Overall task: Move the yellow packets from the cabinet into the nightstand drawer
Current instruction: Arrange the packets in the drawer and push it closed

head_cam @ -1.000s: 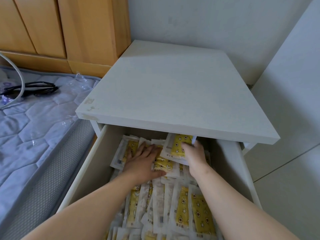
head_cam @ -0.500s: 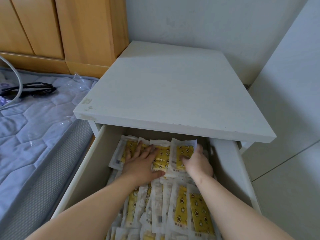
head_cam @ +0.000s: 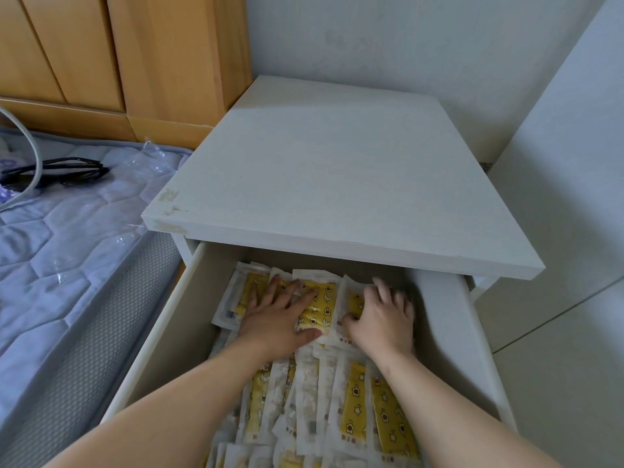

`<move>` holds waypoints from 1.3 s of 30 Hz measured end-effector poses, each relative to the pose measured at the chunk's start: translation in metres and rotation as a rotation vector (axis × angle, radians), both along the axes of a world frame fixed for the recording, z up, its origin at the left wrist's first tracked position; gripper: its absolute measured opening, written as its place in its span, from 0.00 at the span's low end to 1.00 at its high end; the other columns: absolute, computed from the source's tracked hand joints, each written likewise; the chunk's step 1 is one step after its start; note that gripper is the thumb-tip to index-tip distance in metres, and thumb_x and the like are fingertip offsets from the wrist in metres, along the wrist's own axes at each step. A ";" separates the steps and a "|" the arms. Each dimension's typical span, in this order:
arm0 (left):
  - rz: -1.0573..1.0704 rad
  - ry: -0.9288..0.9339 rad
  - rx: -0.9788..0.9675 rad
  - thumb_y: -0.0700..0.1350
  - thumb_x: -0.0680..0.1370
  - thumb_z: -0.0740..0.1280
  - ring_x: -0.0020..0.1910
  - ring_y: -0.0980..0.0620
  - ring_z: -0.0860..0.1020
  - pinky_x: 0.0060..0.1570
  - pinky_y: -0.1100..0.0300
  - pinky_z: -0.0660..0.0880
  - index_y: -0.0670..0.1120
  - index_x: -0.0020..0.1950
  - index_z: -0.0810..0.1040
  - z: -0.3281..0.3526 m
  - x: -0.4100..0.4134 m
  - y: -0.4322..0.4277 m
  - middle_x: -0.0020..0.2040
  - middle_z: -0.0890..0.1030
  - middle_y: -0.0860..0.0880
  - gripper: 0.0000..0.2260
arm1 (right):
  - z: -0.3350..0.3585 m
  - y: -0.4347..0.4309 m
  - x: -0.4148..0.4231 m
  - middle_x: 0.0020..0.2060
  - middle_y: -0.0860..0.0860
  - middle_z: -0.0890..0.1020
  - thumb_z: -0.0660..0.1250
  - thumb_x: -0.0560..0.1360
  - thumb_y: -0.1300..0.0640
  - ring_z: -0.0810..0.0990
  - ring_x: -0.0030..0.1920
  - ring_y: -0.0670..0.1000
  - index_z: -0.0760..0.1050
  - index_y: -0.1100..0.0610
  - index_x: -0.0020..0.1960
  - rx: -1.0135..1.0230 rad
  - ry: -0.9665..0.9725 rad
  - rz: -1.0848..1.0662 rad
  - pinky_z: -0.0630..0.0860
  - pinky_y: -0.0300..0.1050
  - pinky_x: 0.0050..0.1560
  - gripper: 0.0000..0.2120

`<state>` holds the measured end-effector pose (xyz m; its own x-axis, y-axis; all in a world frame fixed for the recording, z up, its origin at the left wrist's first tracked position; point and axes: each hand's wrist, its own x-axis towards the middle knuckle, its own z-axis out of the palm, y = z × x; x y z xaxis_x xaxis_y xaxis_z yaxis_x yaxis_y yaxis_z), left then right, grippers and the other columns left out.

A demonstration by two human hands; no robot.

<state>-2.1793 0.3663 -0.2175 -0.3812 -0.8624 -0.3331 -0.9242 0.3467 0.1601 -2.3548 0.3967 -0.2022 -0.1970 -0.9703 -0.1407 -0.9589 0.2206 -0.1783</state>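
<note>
There is one white nightstand [head_cam: 337,184] and its one drawer [head_cam: 162,339] is pulled out. The drawer is full of yellow packets [head_cam: 353,410]. They lie in a heap, one on top of the other, too many to count. Each one is yellow with little stars and flowers and has a white edge. Two bare hands are in the drawer, near the back. The left hand [head_cam: 277,319] lies flat on the packets with its fingers straight and spread, pressing down. The right hand [head_cam: 381,319] is just beside it, on a packet at the back right. Its fingers are bent and its thumb is on the packet, but it is a bit blurry, so I cannot tell if it holds the packet or only pushes on it. The two arms cover some of the packets in the middle. The top of the nightstand sticks out over the back of the drawer and hides what is under it. To the left is one mattress [head_cam: 50,248], right beside the drawer. On it lie one black cord [head_cam: 57,168], one pale hose [head_cam: 32,153] and some clear plastic [head_cam: 152,160]. Behind the mattress stands a wooden cupboard [head_cam: 135,55].
</note>
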 end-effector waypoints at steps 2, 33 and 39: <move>-0.005 0.007 -0.001 0.67 0.77 0.51 0.75 0.47 0.33 0.70 0.43 0.33 0.63 0.75 0.39 -0.001 0.000 0.000 0.77 0.36 0.56 0.31 | -0.002 0.000 0.001 0.73 0.51 0.63 0.60 0.76 0.45 0.59 0.73 0.55 0.60 0.54 0.71 -0.010 -0.080 0.006 0.56 0.51 0.72 0.27; 0.041 0.086 -0.055 0.59 0.81 0.50 0.77 0.47 0.40 0.72 0.44 0.39 0.63 0.76 0.48 0.014 0.007 0.000 0.78 0.44 0.55 0.24 | -0.001 -0.009 0.000 0.77 0.47 0.52 0.49 0.81 0.47 0.48 0.76 0.55 0.54 0.47 0.76 -0.011 -0.063 0.172 0.45 0.56 0.74 0.23; 0.058 0.229 -0.027 0.49 0.80 0.59 0.55 0.54 0.71 0.55 0.61 0.72 0.52 0.60 0.75 0.035 0.017 0.028 0.59 0.72 0.51 0.11 | 0.009 0.017 0.015 0.60 0.50 0.73 0.59 0.78 0.54 0.74 0.58 0.51 0.70 0.53 0.65 -0.037 -0.204 0.208 0.75 0.46 0.56 0.16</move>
